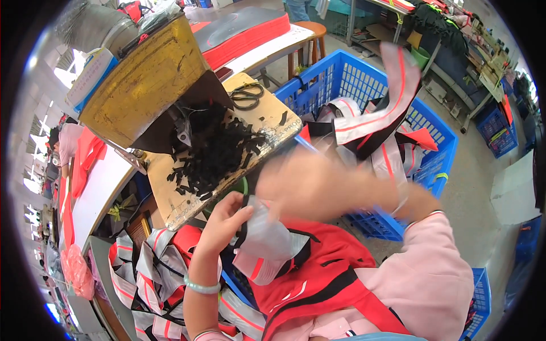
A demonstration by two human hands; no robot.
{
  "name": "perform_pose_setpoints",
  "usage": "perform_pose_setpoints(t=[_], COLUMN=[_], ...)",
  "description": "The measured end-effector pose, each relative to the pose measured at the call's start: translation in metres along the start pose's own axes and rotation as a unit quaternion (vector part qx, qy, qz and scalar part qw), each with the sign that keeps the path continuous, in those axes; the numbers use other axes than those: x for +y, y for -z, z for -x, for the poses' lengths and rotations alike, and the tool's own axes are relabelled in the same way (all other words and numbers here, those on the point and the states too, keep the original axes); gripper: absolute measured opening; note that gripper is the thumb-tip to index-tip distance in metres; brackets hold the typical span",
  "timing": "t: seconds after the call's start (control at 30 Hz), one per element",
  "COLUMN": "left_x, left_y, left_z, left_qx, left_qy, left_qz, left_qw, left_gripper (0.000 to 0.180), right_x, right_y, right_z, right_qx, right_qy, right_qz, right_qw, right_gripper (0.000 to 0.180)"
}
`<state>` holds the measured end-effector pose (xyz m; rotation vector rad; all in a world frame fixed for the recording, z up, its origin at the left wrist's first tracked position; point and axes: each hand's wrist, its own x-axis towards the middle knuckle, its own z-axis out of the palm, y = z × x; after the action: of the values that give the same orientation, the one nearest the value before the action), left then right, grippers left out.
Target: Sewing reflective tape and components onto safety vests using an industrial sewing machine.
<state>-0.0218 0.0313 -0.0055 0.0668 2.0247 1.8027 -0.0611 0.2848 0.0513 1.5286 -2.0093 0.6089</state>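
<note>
My left hand (223, 223) pinches a grey reflective strip (263, 230) with a red line and black edging between thumb and fingers, in front of the machine table (164, 199). Blurred by motion, my right hand (310, 183) reaches across beside that strip; its fingers are too smeared to read. Over the blue basket (340, 55), a long grey strip with a red line (372, 125) curves upward, its far end blurred. More such strips lie in the basket under it. A red apron (335, 247) covers my lap.
A yellow machine head (148, 79) stands over the table, with black scraps (213, 153) heaped beneath it and black-handled scissors (246, 95) at the back corner. Several grey-and-red strips (153, 273) pile up at lower left. Stacked red and dark panels (244, 37) lie behind.
</note>
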Motion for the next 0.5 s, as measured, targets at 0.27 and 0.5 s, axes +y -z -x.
perform_pose_setpoints(t=[0.27,0.5], left_x=[-0.018,-0.044], left_y=[0.005,0.020], left_z=[-0.017,0.015], left_qx=[-0.037,0.026], left_qy=[0.117,-0.044], left_qz=[0.133,-0.021], left_qw=[0.984,0.998], left_gripper=[0.009,0.031], right_x=[-0.082,-0.015], right_y=[-0.105,-0.101], right_z=[-0.014,0.000], right_qx=[-0.142,-0.169], right_qy=[-0.037,-0.224], right_qz=[0.052,-0.168], right_qw=[0.988,0.945], right_gripper=[0.018,0.014])
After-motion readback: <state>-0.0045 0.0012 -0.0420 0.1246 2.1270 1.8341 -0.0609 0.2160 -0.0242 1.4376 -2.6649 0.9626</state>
